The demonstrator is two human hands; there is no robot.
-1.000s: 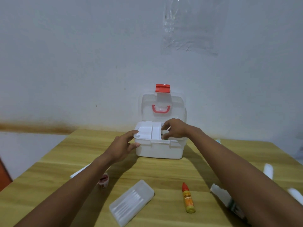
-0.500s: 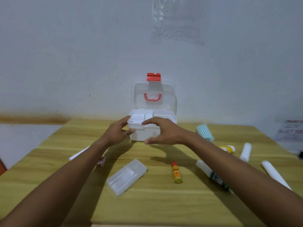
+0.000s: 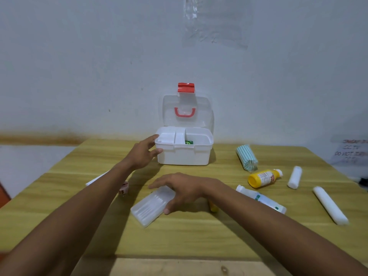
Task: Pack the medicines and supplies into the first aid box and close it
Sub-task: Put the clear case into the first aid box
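The white first aid box [image 3: 183, 157] stands at the table's far edge, its clear lid [image 3: 187, 112] with a red handle and latch raised against the wall. A white inner tray [image 3: 169, 137] fills its left half, and something green [image 3: 188, 142] shows beside it. My left hand [image 3: 142, 154] grips the box's left front corner. My right hand [image 3: 183, 189] hovers with spread fingers over the far end of a clear cotton swab case [image 3: 149, 208] lying nearer to me. A small yellow bottle [image 3: 213, 207] is mostly hidden under my right wrist.
To the right lie a teal striped roll [image 3: 247, 157], a yellow bottle [image 3: 262, 178], a short white roll [image 3: 294, 177], a long white roll [image 3: 329, 205] and a white tube [image 3: 262, 199]. A white flat strip [image 3: 95, 179] and a pinkish item [image 3: 123, 188] lie under my left forearm.
My right hand has left the box and come back toward me over the swab case. The tray now covers only the box's left half. My left hand stays on the box.
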